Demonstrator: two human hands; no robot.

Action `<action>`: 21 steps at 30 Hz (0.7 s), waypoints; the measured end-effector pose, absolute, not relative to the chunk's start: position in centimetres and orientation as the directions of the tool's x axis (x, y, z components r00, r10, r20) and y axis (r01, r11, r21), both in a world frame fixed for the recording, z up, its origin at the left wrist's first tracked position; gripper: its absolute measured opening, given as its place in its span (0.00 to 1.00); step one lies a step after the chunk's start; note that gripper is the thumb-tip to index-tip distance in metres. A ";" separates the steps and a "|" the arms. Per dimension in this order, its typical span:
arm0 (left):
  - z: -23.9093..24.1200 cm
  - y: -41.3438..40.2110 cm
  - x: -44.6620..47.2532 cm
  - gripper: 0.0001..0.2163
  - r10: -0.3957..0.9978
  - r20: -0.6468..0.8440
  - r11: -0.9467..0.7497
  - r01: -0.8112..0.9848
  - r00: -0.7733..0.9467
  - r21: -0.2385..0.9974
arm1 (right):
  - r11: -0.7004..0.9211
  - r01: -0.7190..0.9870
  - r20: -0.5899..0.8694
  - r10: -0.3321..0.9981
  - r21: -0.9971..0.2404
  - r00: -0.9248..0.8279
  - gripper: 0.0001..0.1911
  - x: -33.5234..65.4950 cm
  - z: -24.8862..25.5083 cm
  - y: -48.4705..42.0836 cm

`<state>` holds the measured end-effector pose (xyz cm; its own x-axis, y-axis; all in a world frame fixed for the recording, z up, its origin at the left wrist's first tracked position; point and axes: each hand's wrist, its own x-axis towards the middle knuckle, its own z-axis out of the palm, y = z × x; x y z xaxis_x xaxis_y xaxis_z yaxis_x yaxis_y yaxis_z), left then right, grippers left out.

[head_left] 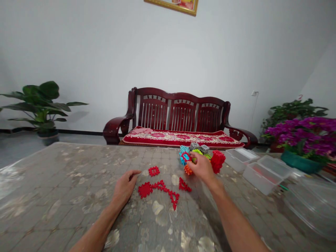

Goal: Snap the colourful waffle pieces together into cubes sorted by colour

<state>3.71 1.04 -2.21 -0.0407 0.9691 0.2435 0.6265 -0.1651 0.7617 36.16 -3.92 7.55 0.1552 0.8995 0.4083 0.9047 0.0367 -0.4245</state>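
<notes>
My right hand [202,168] is at the stacks of notched plastic building pieces, its fingers and thumb pinching a red square frame piece [183,157] in front of the blue stack [184,148]. Orange pieces [188,170] show just below that hand, and a red stack [217,161] stands to its right. My left hand [125,184] rests on the table, holding nothing, its index finger stretched out. Close to it lie a red square piece with a window [157,170] and a solid red piece [145,190] joined in a chain with red triangle frames [173,198]. A separate red triangle frame [181,184] lies further right.
Clear plastic boxes [264,177] stand on the right of the patterned table [78,217], near purple flowers in a teal pot [299,161]. Behind the table is a dark wooden bench [181,108]. A potted plant [47,105] stands at the left.
</notes>
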 end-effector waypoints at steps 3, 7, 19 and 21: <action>-2.3 1.1 3.7 0.17 0.970 0.242 -0.167 0.628 -0.035 0.760 | -0.140 0.906 0.435 0.841 -0.400 0.321 0.25 41.8 9.4 -4.0; -2.4 1.2 3.7 0.17 0.970 0.238 -0.161 0.635 -0.038 0.755 | -0.358 0.879 0.408 0.785 -0.315 0.466 0.24 48.0 10.7 -4.4; -1.9 1.0 3.7 0.17 0.972 0.227 -0.145 0.631 -0.051 0.762 | -0.491 0.844 0.293 0.792 -0.215 0.535 0.28 50.8 10.4 -3.1; -1.7 0.9 3.7 0.17 0.973 0.227 -0.146 0.633 -0.048 0.760 | -0.498 0.840 0.285 0.791 -0.213 0.541 0.28 50.7 10.4 -3.1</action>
<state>3.75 0.91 -1.71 -0.0483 0.9727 0.2270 0.6331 -0.1460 0.7601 50.70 -3.12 10.41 0.5413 0.7911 0.2849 0.8404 -0.4983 -0.2131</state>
